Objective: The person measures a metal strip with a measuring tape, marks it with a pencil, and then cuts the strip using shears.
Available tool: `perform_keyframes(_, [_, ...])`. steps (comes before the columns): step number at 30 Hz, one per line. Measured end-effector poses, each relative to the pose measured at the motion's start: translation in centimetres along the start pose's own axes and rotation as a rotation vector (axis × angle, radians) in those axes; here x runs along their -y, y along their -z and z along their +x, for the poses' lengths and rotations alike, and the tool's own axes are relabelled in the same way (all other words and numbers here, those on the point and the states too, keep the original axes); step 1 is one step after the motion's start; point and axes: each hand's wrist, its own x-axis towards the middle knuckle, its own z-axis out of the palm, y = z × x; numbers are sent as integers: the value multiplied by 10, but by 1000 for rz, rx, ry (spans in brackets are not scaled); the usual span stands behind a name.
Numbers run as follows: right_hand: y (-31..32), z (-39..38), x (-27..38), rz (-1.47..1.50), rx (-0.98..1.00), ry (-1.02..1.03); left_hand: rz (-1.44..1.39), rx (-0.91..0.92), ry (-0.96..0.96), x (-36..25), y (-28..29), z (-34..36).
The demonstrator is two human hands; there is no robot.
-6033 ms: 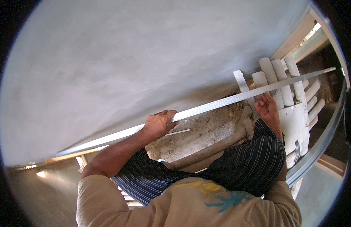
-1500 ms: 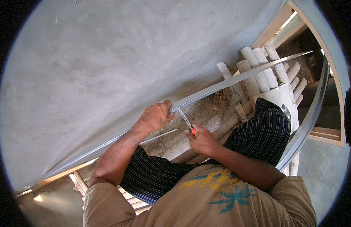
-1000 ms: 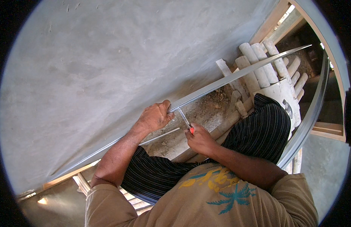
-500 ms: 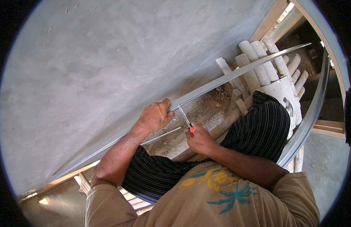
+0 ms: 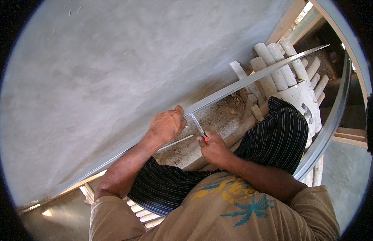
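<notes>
Smooth grey wall (image 5: 94, 72) is seen across most of the upper part of the view, and in front of it a long, slim metal profile (image 5: 238, 85) is held at a slant, low at the left and rising toward the right, with fine ribbing along its lower edge. Near its middle, the profile is gripped by the left hand (image 5: 167, 125), whose fingers are closed over the edge. Just beside those fingers, the lower edge is met by the tip of a slim red-handled metal tool (image 5: 199, 126), which is held in the closed right hand (image 5: 215, 149); its exact kind is too small to be told. Below the profile, dusty ground strewn with rubble (image 5: 230, 108) is exposed, and over it a thin pale strip (image 5: 176, 142) is seen, partly hidden by the left forearm. Both arms are framed by knees in black striped trousers (image 5: 275, 136), and a brown shirt (image 5: 186, 225) is printed with a teal palm tree. Toward the right, pale round poles (image 5: 271, 66) are crossed by the profile's far portion. Farther out, a curved-looking metal length (image 5: 329, 128) is seen before a wooden frame (image 5: 349, 134).
</notes>
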Motion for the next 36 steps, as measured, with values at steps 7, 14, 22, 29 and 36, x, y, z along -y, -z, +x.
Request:
perform_keyframes(7, [9,-4,7,-29,-11,3,-113,88,48,-2,16,5])
perform_keyframes(14, [3,0,-3,-21,-50,51,-132,50,-16,11,5,9])
perform_keyframes(22, [10,-4,-14,-67,28,113,-56,2,140,-6,27,9])
perform_keyframes(29, [15,2,2,-46,6,67,-239,180,135,-6,36,11])
perform_keyframes(36, [17,2,6,-74,50,59,-268,201,137,-6,29,9])
